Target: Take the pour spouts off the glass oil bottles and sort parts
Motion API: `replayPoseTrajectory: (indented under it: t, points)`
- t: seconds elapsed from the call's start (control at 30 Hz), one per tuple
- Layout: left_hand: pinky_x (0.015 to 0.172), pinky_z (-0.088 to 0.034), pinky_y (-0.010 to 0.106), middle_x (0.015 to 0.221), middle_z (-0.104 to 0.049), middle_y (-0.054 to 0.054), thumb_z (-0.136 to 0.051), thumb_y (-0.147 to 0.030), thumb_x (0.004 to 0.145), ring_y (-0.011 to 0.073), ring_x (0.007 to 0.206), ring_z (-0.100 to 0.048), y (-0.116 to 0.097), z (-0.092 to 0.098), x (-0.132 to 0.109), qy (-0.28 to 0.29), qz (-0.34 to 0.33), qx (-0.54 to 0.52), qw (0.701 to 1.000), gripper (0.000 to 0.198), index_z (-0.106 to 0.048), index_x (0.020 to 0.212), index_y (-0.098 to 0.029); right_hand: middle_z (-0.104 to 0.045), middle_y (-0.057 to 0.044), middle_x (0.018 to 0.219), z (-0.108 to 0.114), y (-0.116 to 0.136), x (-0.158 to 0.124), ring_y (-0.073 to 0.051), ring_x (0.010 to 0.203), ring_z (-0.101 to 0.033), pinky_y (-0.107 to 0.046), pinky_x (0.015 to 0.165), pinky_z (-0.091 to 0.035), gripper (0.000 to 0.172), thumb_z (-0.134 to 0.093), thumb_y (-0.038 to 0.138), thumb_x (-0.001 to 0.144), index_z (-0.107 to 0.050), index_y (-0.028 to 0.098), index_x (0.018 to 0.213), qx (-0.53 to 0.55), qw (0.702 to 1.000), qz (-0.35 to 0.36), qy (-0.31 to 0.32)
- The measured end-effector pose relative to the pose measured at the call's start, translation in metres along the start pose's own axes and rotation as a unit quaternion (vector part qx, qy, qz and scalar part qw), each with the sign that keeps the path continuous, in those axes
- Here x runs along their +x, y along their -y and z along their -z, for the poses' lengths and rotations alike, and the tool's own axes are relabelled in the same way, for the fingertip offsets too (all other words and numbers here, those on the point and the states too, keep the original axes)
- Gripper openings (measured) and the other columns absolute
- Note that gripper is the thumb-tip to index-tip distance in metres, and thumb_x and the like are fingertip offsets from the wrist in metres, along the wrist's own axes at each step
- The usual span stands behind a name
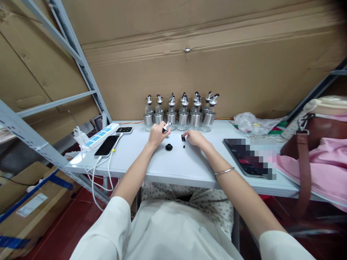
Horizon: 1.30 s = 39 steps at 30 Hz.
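Cardboard [151, 72] backs the white table [176, 166], the left hand [156, 134] clasping a spout [168, 126], the grip of the right hand [196, 138] unclear.

You had pretty bright light, your worktop [130, 153] glared at its front left corner, pixelation hid part of the tablet [244, 166], and frame edges looked stretched.

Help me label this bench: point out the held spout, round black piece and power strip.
Held spout [167, 126]: head view, silvery body.
Round black piece [168, 147]: head view, its centre.
Power strip [101, 137]: head view, its top face.
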<state>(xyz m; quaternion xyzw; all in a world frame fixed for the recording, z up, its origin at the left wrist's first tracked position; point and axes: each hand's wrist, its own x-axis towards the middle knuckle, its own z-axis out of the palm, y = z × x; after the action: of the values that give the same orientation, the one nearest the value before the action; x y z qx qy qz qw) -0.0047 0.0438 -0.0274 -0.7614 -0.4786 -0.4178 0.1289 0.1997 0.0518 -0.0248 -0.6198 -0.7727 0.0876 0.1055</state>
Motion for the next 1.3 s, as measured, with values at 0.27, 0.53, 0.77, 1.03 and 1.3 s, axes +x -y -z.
replayPoseTrajectory:
  t: [0.27, 0.53, 0.77, 1.03, 1.3]
  points:
    - [0.068, -0.040, 0.027, 0.066, -0.061, -0.002, -0.058, -0.028, 0.082, 0.0142, 0.059, -0.053, -0.001, 0.001, 0.000, -0.006, -0.012, 0.015, 1.000, 0.013, -0.049, 0.079, -0.021, -0.069, -0.012, 0.114, -0.003, -0.001, 0.005, -0.024, 0.110, -0.062, -0.026, 0.092, -0.042, 0.039, -0.047, 0.004, 0.079, -0.072, 0.015, 0.107, 0.010, 0.999, 0.027, 0.013]
    - [0.066, -0.040, 0.026, 0.067, -0.061, -0.002, -0.058, -0.030, 0.083, 0.0146, 0.061, -0.054, 0.000, 0.001, 0.000, 0.002, -0.011, 0.025, 1.000, 0.012, -0.050, 0.080, -0.021, -0.071, -0.012, 0.110, -0.007, -0.001, 0.007, -0.023, 0.108, -0.063, -0.026, 0.092, -0.043, 0.037, -0.045, 0.004, 0.081, -0.073, 0.014, 0.104, 0.018, 0.998, 0.059, -0.004]
    - [0.066, -0.039, 0.026, 0.068, -0.062, 0.000, -0.059, -0.035, 0.083, 0.0153, 0.062, -0.053, -0.009, 0.005, 0.000, 0.046, 0.000, 0.034, 0.998, 0.017, -0.052, 0.081, -0.019, -0.073, -0.013, 0.100, -0.001, 0.005, 0.003, -0.024, 0.093, -0.065, -0.028, 0.081, -0.044, 0.027, -0.049, 0.011, 0.082, -0.073, 0.012, 0.094, 0.085, 0.994, 0.042, -0.052]
    - [0.069, -0.039, 0.028, 0.071, -0.065, 0.001, -0.051, -0.052, 0.086, 0.0159, 0.061, -0.054, -0.021, -0.001, -0.002, 0.135, -0.065, 0.041, 0.988, 0.033, -0.053, 0.083, -0.019, -0.059, 0.000, 0.064, 0.010, 0.023, -0.003, -0.011, 0.062, -0.051, -0.022, 0.059, -0.040, 0.037, -0.052, 0.052, 0.080, -0.057, 0.016, 0.070, 0.473, 0.872, 0.112, -0.055]
    - [0.070, -0.039, 0.028, 0.076, -0.067, 0.002, -0.046, -0.054, 0.089, 0.0144, 0.058, -0.053, -0.020, -0.005, -0.003, 0.100, -0.064, 0.046, 0.992, 0.036, -0.052, 0.087, -0.019, -0.053, 0.001, 0.061, 0.006, 0.025, -0.003, -0.011, 0.060, -0.050, -0.023, 0.057, -0.039, 0.055, -0.051, 0.072, 0.070, -0.049, 0.018, 0.065, 0.508, 0.850, 0.134, -0.037]
